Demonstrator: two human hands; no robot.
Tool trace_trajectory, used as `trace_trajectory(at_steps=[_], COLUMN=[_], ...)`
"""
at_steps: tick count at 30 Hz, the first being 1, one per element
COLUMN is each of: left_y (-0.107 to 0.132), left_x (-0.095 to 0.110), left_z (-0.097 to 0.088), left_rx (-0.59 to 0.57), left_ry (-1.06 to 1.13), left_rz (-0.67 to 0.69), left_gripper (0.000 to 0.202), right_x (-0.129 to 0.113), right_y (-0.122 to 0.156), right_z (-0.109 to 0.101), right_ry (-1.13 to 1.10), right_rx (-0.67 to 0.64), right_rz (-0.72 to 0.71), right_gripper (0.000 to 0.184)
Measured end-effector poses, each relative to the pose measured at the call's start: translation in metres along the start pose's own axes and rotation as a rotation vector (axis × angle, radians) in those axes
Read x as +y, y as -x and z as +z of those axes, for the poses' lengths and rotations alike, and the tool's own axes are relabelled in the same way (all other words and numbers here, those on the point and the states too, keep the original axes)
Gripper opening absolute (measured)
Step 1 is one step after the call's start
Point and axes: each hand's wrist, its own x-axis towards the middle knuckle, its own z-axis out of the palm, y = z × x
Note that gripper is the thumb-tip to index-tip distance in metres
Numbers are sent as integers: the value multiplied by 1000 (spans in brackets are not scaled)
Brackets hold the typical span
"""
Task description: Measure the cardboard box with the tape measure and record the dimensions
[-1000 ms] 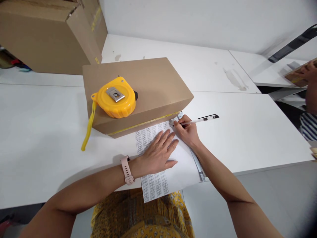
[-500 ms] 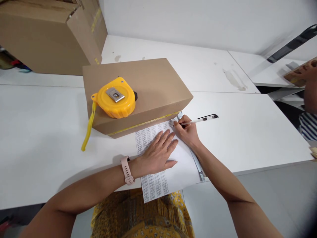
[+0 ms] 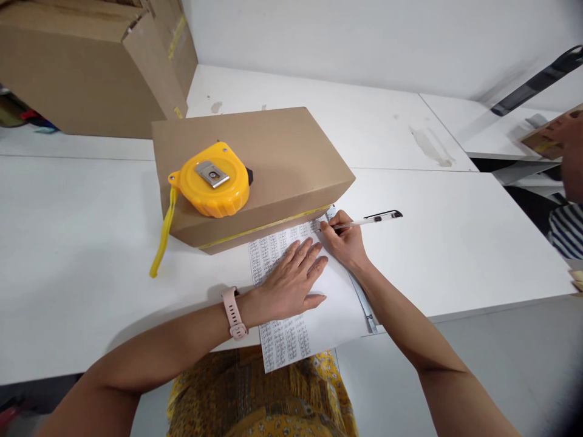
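Observation:
My left hand lies flat with its fingers stretched out on a sheet of paper covered in columns of small handwriting. In my right hand is a clear pen with a black clip, its tip at the upper right of the writing. A closed cardboard box with a yellow strip along its lower edge stands just beyond the paper and overlaps the sheet's far side. On top of the box rests a yellow tape measure with a yellow wrist strap. A pale strip-like edge shows beneath the paper's right side.
A larger cardboard box stands at the back left of the white table. At the right edge, another person's hand touches a cardboard piece. A dark bar-like object leans near the wall.
The pen and the fingertips of my right hand have shifted very slightly to the right. My left hand, the box and the tape measure stay where they were.

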Motion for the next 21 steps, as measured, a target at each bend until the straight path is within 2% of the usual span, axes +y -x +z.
trace_trajectory(at_steps=[21], left_y=[1], left_x=[0], left_z=[0], left_rx=[0], left_ry=[5], left_rz=[2], left_gripper=[75], right_x=[0], right_y=[0], right_z=[-2], right_ry=[1], right_rx=[16], right_rz=[-4], right_gripper=[29])
